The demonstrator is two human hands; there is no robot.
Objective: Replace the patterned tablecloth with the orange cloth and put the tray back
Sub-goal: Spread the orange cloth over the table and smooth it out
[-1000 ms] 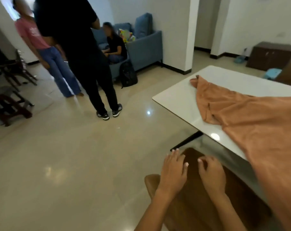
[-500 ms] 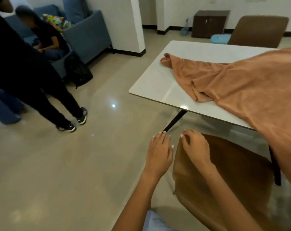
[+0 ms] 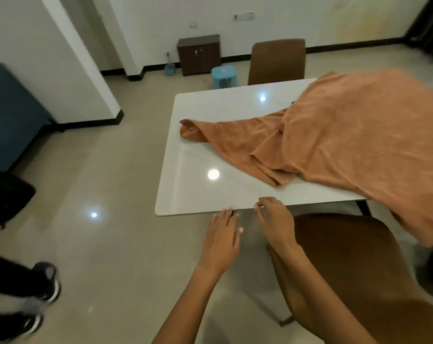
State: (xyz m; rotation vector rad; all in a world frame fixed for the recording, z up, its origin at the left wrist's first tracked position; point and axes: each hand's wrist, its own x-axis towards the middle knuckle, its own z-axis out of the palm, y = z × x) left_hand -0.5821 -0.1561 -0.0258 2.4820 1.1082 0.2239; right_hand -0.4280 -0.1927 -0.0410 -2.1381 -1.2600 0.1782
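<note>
Brown chair (image 3: 347,269) sitting at 5 o'clock under the white bench (image 3: 198,155), orange cloth (image 3: 347,135) lying bunched at 2 o'clock, left hand (image 3: 220,240) and right hand (image 3: 276,223) hovering at the bench edge, fingers loose and holding nothing.

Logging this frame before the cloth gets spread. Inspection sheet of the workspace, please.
Surface: white table, glossy, left part bare with light reflections.
Job's things: orange cloth bunched over the right part, one corner trailing left, right side hanging off the near edge. Patterned tablecloth and tray: not seen.
Clutter: nothing seen on the table.
Hands: left hand and right hand at the near table edge, fingers relaxed, holding nothing.
Cables: nothing seen.
Surroundings: brown chair at the near side, another chair at the far side, blue stool, dark cabinet, a bystander's shoes at left.
</note>
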